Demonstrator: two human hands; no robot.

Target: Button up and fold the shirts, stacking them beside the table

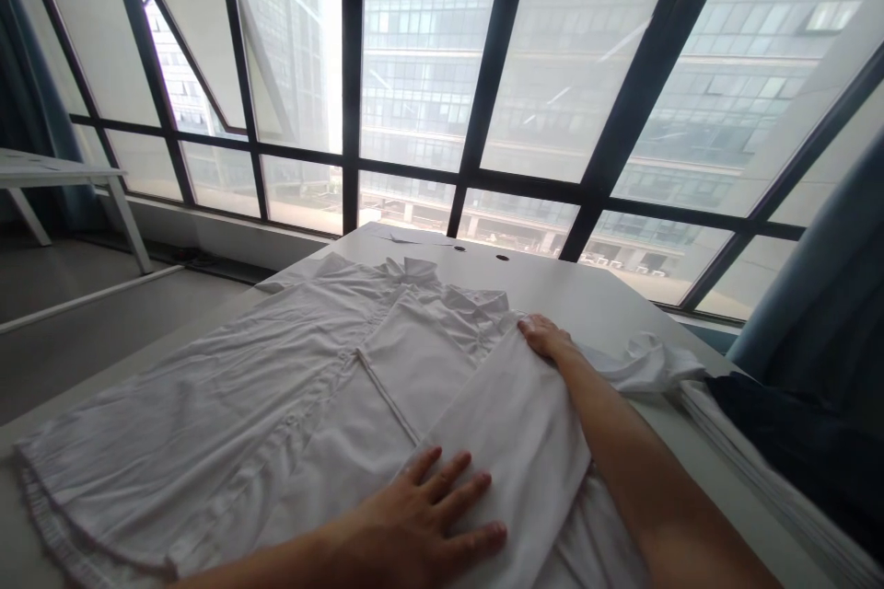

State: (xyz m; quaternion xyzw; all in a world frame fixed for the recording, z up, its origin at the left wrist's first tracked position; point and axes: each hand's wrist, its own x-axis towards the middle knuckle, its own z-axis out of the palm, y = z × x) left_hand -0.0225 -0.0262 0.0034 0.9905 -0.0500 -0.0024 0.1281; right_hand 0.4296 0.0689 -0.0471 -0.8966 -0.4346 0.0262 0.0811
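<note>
A white button-front garment (227, 405) with a frilled hem lies spread on a white table (594, 294). Its right side is folded over toward the middle. My left hand (421, 515) rests flat on that folded panel near the front edge, fingers spread, holding nothing. My right hand (545, 338) reaches further along the same fold near the collar, fingers pressed down on the cloth's edge. A loose sleeve (642, 363) trails off to the right of my right arm.
A dark cloth (794, 442) lies at the table's right edge, over a stack of white sheets (752, 469). Large dark-framed windows (483, 92) stand behind the table. Another white table (55, 170) is at the far left, and a blue curtain (821, 294) hangs on the right.
</note>
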